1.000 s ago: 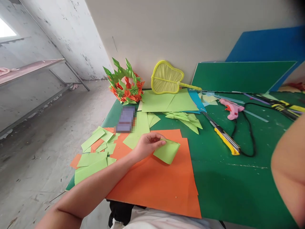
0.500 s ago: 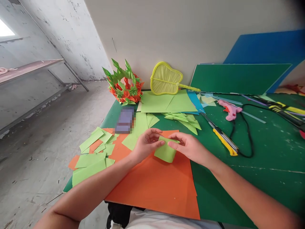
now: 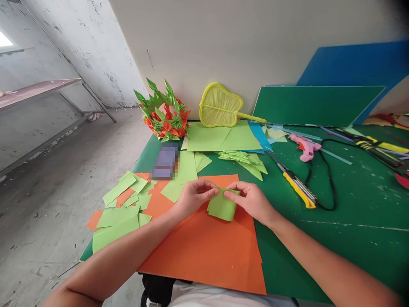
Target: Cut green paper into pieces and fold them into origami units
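Note:
Between both hands is a small piece of folded green paper (image 3: 223,207), its fold toward me. My left hand (image 3: 195,197) pinches its upper left corner between thumb and fingers. At the upper right corner, my right hand (image 3: 249,199) grips it with the thumb on the near face. The piece is over a large orange sheet (image 3: 204,251) on the green table. Left of my left forearm lie loose green paper rectangles (image 3: 118,216) and orange scraps. Folded green pointed pieces (image 3: 244,160) are stacked just beyond my hands.
A green-and-orange folded-paper basket shape (image 3: 166,115) stands at the far left, beside a yellow fan (image 3: 220,105) leaning on the wall. On the right lie a yellow utility knife (image 3: 298,189) and a pink glue gun (image 3: 306,147) with a black cord. A pixelated dark rectangle (image 3: 164,162) lies left.
The paper's upper edges have come closer together and the piece looks flatter, its lower edge slightly nearer me. Both hands keep their grip. The whole view has shifted a little.

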`<state>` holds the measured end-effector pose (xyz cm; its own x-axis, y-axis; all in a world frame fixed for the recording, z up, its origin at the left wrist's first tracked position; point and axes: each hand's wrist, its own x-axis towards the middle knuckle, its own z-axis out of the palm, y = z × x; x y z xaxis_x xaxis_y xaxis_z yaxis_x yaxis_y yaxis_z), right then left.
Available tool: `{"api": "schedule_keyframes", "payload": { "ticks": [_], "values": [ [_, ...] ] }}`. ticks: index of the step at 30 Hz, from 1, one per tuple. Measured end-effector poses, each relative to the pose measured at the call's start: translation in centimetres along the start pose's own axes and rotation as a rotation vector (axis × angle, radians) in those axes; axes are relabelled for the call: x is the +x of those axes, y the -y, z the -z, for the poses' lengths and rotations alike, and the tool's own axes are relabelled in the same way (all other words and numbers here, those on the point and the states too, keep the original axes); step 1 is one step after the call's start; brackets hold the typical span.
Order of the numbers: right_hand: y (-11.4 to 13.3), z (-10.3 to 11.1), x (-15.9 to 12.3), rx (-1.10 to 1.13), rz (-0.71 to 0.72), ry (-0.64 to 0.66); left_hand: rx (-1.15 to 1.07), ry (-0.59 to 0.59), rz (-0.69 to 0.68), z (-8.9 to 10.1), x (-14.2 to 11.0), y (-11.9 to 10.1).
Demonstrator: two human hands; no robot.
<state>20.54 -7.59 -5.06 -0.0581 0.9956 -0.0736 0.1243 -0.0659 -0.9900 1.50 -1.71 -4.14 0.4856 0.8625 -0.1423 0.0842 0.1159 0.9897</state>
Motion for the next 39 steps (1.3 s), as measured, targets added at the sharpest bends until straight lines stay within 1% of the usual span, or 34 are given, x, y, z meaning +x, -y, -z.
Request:
{"api": "schedule_keyframes", "payload": {
  "ticks": [6, 11, 17, 22, 32, 35, 37, 39],
  "values": [
    [-0.11, -0.13, 0.08, 0.030, 0.020, 0.003, 0.014, 0.013, -0.042, 0.09, -0.05, 0.06],
    [0.04, -0.21, -0.11, 0.000, 0.028, 0.006, 0.021, 0.020, -0.037, 0.05, -0.15, 0.23],
    [0.09, -0.30, -0.18, -0.035, 0.046, -0.003, 0.072, 0.003, -0.046, -0.11, -0.34, 0.07],
    [0.03, -0.32, -0.29, -0.060, 0.067, -0.037, 0.114, -0.010, -0.085, -0.20, -0.56, -0.03],
    [0.33, -0.43, -0.49, -0.116, 0.108, -0.061, 0.102, -0.020, -0.072, -0.37, -0.70, 0.06],
    [0.41, -0.41, -0.39, -0.073, 0.097, -0.096, 0.080, -0.039, -0.087, -0.44, -0.77, -0.13],
    [0.43, -0.30, -0.28, -0.004, 0.079, -0.129, 0.053, -0.059, -0.107, -0.47, -0.82, -0.36],
    [0.41, -0.16, -0.17, 0.090, 0.056, -0.129, 0.005, -0.056, -0.120, -0.50, -0.85, -0.62]
  ]
}}
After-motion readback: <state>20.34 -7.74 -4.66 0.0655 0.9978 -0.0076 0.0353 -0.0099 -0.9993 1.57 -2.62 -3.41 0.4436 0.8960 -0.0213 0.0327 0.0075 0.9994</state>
